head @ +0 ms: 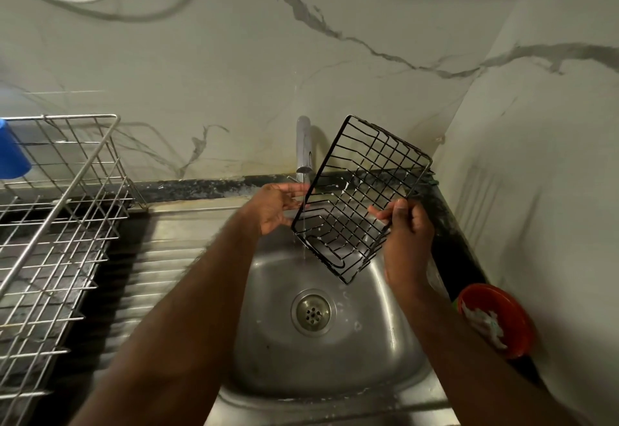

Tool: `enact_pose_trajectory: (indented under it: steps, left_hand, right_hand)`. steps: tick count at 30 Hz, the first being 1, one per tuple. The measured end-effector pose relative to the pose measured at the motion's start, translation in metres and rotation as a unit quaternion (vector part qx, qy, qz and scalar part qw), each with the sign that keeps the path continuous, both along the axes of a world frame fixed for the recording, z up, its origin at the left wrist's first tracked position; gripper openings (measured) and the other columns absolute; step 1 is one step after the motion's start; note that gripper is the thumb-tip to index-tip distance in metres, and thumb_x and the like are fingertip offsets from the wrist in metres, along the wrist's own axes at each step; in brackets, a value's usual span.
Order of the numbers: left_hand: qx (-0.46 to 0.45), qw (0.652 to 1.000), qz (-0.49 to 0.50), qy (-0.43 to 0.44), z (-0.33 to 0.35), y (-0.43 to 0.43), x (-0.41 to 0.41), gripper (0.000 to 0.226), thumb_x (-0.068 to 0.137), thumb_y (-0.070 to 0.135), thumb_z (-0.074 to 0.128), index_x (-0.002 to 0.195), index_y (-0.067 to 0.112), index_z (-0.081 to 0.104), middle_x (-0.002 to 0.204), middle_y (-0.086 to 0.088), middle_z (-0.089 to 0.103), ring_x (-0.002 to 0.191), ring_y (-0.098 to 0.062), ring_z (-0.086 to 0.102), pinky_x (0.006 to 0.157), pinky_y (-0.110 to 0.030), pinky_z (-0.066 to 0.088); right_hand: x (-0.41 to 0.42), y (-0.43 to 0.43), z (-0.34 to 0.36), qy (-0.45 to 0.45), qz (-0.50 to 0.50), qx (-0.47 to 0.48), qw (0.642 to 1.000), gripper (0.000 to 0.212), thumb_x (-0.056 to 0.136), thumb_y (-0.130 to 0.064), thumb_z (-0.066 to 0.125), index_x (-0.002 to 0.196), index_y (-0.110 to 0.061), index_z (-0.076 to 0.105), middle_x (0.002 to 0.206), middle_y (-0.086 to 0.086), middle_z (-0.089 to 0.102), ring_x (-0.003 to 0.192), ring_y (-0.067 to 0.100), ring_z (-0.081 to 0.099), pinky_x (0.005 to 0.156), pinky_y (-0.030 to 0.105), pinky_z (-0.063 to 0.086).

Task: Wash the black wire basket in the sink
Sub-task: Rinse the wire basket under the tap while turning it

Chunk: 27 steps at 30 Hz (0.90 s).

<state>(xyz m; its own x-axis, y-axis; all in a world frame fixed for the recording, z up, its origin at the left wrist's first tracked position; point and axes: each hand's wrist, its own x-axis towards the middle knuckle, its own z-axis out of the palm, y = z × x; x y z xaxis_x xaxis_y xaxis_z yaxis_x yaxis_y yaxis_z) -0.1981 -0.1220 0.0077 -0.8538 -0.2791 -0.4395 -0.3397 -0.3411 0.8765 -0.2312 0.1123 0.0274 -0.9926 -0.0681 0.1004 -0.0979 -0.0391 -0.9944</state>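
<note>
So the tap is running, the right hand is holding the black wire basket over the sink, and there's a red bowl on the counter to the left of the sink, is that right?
Not quite. The head view shows the red bowl right of the sink, not left. The rest holds: the tap runs and the right hand holds the black wire basket over the sink.

I have one head-worn view, looking forward and steeply down from above the sink (395, 352), close over both forearms. It faces the marble wall (234, 67) behind the tap (304, 144).

Dim greenish light, wide-angle edge warp, motion blur lower left.
</note>
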Motion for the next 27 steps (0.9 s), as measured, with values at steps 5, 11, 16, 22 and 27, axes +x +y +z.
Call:
enact_pose_trajectory:
  steps: [5,11,16,22,27]
  left_hand:
    - [-0.002,1.0,-0.002,0.021,-0.001,0.001,-0.001,0.048,0.094,-0.016,0.036,0.106,0.011,0.074,0.127,-0.013,0.067,0.121,-0.036,0.061,0.091,-0.051,0.055]
    - [-0.022,0.998,0.017,0.047,-0.011,0.004,-0.004,0.032,0.098,-0.003,0.048,0.11,0.012,0.074,0.121,-0.007,0.072,0.117,-0.032,0.061,0.101,-0.048,0.049]
    - [-0.028,0.999,0.022,0.04,-0.026,0.012,0.012,0.026,0.099,0.001,0.052,0.109,0.013,0.072,0.107,0.001,0.075,0.095,-0.02,0.067,0.091,-0.044,0.052]
    - [0.003,0.998,0.059,0.017,-0.034,0.017,0.022,0.02,0.098,0.001,0.054,0.105,0.01,0.071,0.1,-0.004,0.076,0.094,-0.021,0.067,0.091,-0.043,0.056]
    - [-0.041,0.998,0.055,0.009,-0.025,0.02,0.024,0.02,0.101,0.01,0.053,0.105,0.014,0.072,0.095,-0.004,0.07,0.089,-0.019,0.063,0.075,-0.033,0.054]
  right_hand:
    - [-0.001,-0.001,0.002,0.0,-0.025,0.007,1.0,0.026,0.105,-0.02,0.039,0.087,-0.01,0.056,0.074,0.0,0.067,0.086,0.014,0.073,0.082,0.018,0.046]
    - [-0.002,0.002,-0.002,0.01,-0.027,0.032,0.999,0.027,0.104,-0.022,0.04,0.09,-0.006,0.057,0.074,0.004,0.069,0.08,0.018,0.073,0.077,0.025,0.049]
    - [0.002,0.005,-0.004,-0.013,-0.012,0.04,0.999,0.027,0.104,-0.022,0.041,0.088,-0.007,0.057,0.083,0.015,0.07,0.078,0.015,0.073,0.07,0.012,0.048]
    - [0.003,0.006,0.005,-0.038,0.019,0.056,0.997,0.028,0.104,-0.024,0.041,0.084,-0.012,0.057,0.088,0.015,0.072,0.08,0.016,0.074,0.071,0.015,0.052]
    - [-0.004,0.002,0.017,-0.058,0.046,0.064,0.995,0.028,0.104,-0.026,0.041,0.094,-0.008,0.059,0.076,0.014,0.07,0.071,0.017,0.074,0.066,0.012,0.049]
